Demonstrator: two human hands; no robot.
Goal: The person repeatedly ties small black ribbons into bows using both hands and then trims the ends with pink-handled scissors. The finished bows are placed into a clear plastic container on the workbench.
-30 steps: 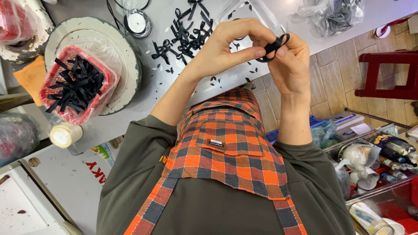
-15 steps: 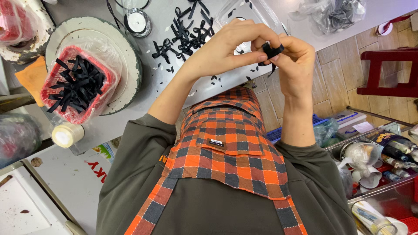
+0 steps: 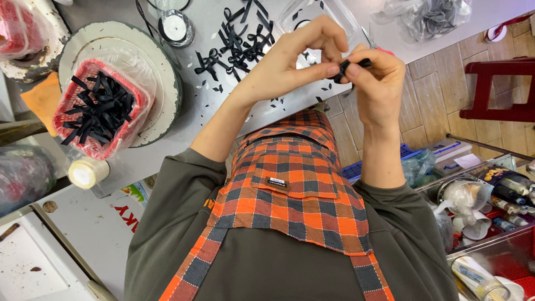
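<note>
While both hands pinched it above the grey table [image 3: 223, 111], the black ribbon piece [image 3: 351, 66] lay crosswise between left hand [image 3: 290, 61] and right hand [image 3: 379, 83].

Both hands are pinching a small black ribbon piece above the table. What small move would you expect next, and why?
Probably a short pull or twist to tighten the black ribbon piece, pinched between the left hand and right hand at their fingertips. Finished-looking black bows lie on the grey table, while loose strips fill the red basket, so this one looks mid-forming.
</note>
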